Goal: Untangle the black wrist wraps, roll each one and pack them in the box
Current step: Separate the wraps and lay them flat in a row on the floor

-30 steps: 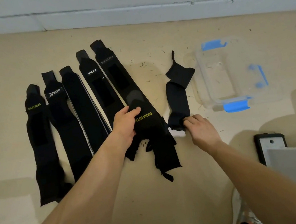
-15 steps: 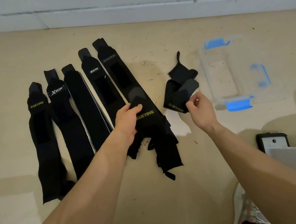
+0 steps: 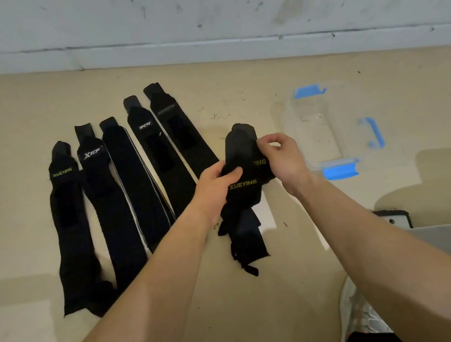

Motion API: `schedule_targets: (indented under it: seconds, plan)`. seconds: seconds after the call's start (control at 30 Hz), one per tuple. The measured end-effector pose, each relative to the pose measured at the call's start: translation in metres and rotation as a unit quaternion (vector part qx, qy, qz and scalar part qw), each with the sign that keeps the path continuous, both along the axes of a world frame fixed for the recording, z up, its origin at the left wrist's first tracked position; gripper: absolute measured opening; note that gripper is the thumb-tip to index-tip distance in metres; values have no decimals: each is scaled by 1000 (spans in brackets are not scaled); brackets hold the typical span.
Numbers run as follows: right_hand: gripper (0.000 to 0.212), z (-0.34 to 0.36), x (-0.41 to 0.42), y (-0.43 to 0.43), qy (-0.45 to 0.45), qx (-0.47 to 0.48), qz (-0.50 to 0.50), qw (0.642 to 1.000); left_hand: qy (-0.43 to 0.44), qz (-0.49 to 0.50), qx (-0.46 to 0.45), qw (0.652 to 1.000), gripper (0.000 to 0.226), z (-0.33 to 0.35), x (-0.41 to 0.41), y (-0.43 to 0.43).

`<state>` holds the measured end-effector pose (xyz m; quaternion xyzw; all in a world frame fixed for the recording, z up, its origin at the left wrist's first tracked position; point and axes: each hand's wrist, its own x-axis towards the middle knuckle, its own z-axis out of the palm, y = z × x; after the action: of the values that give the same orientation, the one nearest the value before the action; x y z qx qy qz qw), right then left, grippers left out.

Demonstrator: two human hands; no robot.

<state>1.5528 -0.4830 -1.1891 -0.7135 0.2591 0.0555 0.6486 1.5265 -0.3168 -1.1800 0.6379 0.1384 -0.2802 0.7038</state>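
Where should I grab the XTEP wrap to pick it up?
Pinch the XTEP wrap by its narrow far tab, coming straight down from above: that end pokes out free, while its near end bunches against the left XUEYING wrap.

I log five black wrist wraps (image 3: 135, 193) flat, side by side, left; two XUEYING wraps (image 3: 244, 196) bunched together, centre; clear blue-clipped box (image 3: 322, 134), lidless, right.

Left hand (image 3: 214, 183) and right hand (image 3: 284, 159) grip XUEYING wraps (image 3: 244, 193) — five flat wraps (image 3: 135, 185) beside.
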Motion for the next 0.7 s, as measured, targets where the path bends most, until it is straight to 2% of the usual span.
schedule_targets:
  seconds: [0.13, 0.23, 0.37, 0.47, 0.7]
  plan:
    - [21, 38, -9, 0, -3, 113, 53, 992, -19, 52, -8, 998, 23, 29, 2, -3]
    - [22, 73, -18, -4, -10, 167, 115, 979, -44, 38, 3, 998, 24, 63, 8, -2]
    - [22, 135, -26, -5, -39, 133, 132, 981, -84, -2, 20, 996, 22, 127, 10, 3]
    - [21, 182, -32, -2, -62, 86, 100, 989, -108, -14, 20, 994, 22, 176, 7, 8]
    - [17, 281, -83, -12, -84, 26, 93, 992, -183, -81, 49, 979, 20, 291, -35, 50]
